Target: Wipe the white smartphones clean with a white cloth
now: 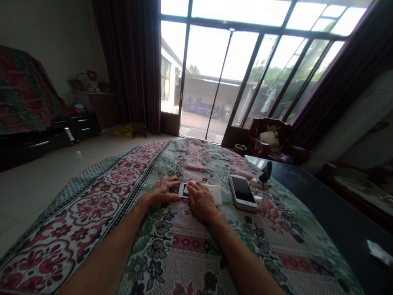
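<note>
Where the left hand (164,190) and right hand (199,200) meet: a white smartphone (183,190), mostly covered, near the middle of the floral cloth (92,233).
Left hand state: palm down, fingers spread, lying over the phone's left end; grip cannot be told.
Right hand state: palm down, fingers spread, lying over the phone's right end and a white tissue (215,194); grip cannot be told.
Gap between hands: narrow, showing only a strip of phone.
Beside right hand: a rose-gold smartphone (242,192), dark screen up, flat on the cloth.
Beyond that: a dark bird figurine (264,172), near the cloth's right edge.
Right of cloth: a dark tabletop (322,213).
Left of cloth: a tiled floor (46,192).
Ahead: glazed doors (208,73) and a carved wooden chair (270,139).
</note>
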`<state>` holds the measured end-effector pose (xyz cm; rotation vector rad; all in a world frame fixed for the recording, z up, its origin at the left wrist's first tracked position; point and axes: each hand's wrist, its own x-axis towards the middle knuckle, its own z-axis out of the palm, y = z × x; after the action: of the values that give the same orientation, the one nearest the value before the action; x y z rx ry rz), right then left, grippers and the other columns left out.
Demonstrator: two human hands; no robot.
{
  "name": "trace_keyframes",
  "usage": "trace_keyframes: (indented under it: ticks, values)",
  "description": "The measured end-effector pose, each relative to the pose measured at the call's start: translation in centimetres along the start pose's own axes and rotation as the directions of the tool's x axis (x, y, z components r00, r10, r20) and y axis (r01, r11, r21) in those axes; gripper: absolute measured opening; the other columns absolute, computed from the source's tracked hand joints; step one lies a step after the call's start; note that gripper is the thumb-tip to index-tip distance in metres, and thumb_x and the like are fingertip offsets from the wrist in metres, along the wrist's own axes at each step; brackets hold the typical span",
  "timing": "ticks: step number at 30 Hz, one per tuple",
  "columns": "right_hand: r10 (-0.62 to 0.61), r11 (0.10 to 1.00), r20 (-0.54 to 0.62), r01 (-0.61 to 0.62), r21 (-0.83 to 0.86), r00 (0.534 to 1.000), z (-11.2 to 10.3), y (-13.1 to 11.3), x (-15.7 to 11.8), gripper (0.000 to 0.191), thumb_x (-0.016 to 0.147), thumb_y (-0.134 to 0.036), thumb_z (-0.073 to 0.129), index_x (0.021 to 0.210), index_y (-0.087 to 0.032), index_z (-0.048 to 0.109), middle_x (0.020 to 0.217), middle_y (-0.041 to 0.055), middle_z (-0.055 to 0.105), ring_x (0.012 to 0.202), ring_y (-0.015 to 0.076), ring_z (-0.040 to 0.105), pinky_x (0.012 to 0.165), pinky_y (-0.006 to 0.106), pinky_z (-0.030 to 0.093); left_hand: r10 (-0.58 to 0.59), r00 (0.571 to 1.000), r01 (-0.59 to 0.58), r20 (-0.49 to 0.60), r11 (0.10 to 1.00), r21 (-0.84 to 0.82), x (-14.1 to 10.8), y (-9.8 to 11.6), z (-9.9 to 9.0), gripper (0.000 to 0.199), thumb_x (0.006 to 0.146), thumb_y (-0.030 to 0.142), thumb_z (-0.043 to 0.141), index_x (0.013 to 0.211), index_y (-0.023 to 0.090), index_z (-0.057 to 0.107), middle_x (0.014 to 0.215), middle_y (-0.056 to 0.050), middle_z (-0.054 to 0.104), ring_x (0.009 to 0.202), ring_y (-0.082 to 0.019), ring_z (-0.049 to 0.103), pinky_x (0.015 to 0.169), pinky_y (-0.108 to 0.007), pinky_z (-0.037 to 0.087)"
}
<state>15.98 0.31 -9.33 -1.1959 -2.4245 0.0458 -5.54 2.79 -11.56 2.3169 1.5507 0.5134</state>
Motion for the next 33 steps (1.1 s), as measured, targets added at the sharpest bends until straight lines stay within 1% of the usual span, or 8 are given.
trace_keyframes:
  ticks: [4, 7, 10, 14, 17, 20, 27, 33]
  values:
    - [-0.108, 0.993, 0.006, 0.108, 0.049, 0.994, 0.5, -1.6, 0.3, 0.031, 0.095, -0.021, 0.040, 0.120, -0.022, 0.058, 0.133, 0.0043, 0.056, 0.123, 0.0209, 0.044, 0.106, 0.038, 0.031, -0.018, 1.000, 0.018, -0.009, 1.000, 0.019, 0.1, -0.2, 0.2, 0.066, 0.075, 0.056, 0.066, 0.133, 0.028, 0.053, 0.149, -0.005, 0.040, 0.139, -0.031, 0.030, 0.115, -0.041, 0.021]
    - [-0.116, 0.990, 0.019, 0.114, 0.078, 0.993, 0.3, -1.5, 0.4, 0.031, 0.094, -0.019, 0.041, 0.119, -0.022, 0.059, 0.132, 0.0040, 0.057, 0.123, 0.0196, 0.045, 0.106, 0.037, 0.031, -0.009, 1.000, 0.009, -0.002, 1.000, 0.022, 0.1, -0.2, 0.1, 0.065, 0.076, 0.056, 0.066, 0.133, 0.029, 0.053, 0.149, -0.003, 0.041, 0.138, -0.031, 0.031, 0.115, -0.041, 0.022]
    - [-0.063, 0.995, 0.025, 0.060, 0.085, 0.998, -0.3, -0.2, 0.2, 0.032, 0.093, -0.018, 0.042, 0.118, -0.022, 0.061, 0.131, 0.0038, 0.058, 0.123, 0.0191, 0.046, 0.107, 0.036, 0.031, -0.002, 1.000, 0.001, 0.026, 1.000, 0.031, 0.0, 0.2, -0.3, 0.062, 0.076, 0.055, 0.066, 0.132, 0.029, 0.054, 0.148, -0.002, 0.041, 0.138, -0.030, 0.031, 0.114, -0.040, 0.023]
    - [0.095, 0.994, -0.021, -0.094, 0.063, 0.995, -0.8, 2.4, -0.3, 0.034, 0.090, -0.014, 0.042, 0.115, -0.022, 0.064, 0.130, 0.0044, 0.059, 0.121, 0.0194, 0.049, 0.105, 0.036, 0.034, 0.025, 0.999, -0.025, 0.032, 1.000, 0.008, -0.1, 0.8, -1.0, 0.057, 0.076, 0.050, 0.068, 0.129, 0.030, 0.057, 0.145, -0.002, 0.045, 0.135, -0.029, 0.035, 0.112, -0.038, 0.026]
    - [0.116, 0.991, -0.049, -0.113, 0.070, 0.992, -0.9, 3.5, -0.5, 0.035, 0.089, -0.012, 0.042, 0.114, -0.020, 0.065, 0.127, 0.0051, 0.062, 0.118, 0.0189, 0.052, 0.103, 0.033, 0.036, 0.004, 1.000, -0.004, 0.023, 1.000, -0.014, -0.1, 1.1, -1.0, 0.059, 0.074, 0.050, 0.069, 0.128, 0.029, 0.058, 0.145, -0.004, 0.045, 0.135, -0.029, 0.036, 0.112, -0.039, 0.026]
    - [0.105, 0.993, -0.059, -0.101, 0.057, 0.993, -1.0, 3.5, -0.5, 0.033, 0.088, -0.012, 0.044, 0.111, -0.021, 0.066, 0.128, 0.0044, 0.061, 0.117, 0.0198, 0.052, 0.102, 0.034, 0.036, -0.048, 0.999, 0.048, -0.006, 0.999, -0.006, -0.1, 1.1, -0.7, 0.066, 0.073, 0.054, 0.068, 0.132, 0.027, 0.055, 0.147, -0.007, 0.044, 0.137, -0.030, 0.034, 0.113, -0.041, 0.024]
    - [0.218, 0.976, -0.122, -0.218, 0.014, 0.968, -2.1, 3.0, -0.5, 0.013, 0.084, -0.023, 0.057, 0.087, -0.021, 0.069, 0.120, 0.0063, 0.065, 0.114, 0.0246, 0.054, 0.101, 0.039, 0.034, -0.045, 0.998, 0.046, -0.032, 0.998, 0.036, -0.1, 1.3, -0.3, 0.070, 0.072, 0.061, 0.068, 0.131, 0.024, 0.056, 0.148, -0.008, 0.042, 0.135, -0.034, 0.034, 0.112, -0.045, 0.024]
    - [0.247, 0.968, -0.053, -0.244, 0.054, 0.968, -2.2, 3.8, -1.0, 0.017, 0.085, -0.018, 0.054, 0.094, -0.023, 0.067, 0.118, 0.0033, 0.066, 0.111, 0.0212, 0.057, 0.096, 0.034, 0.038, -0.014, 1.000, 0.015, -0.025, 0.999, 0.030, -0.2, 1.2, -0.4, 0.066, 0.074, 0.059, 0.067, 0.130, 0.025, 0.057, 0.147, -0.008, 0.042, 0.135, -0.033, 0.035, 0.112, -0.046, 0.025]
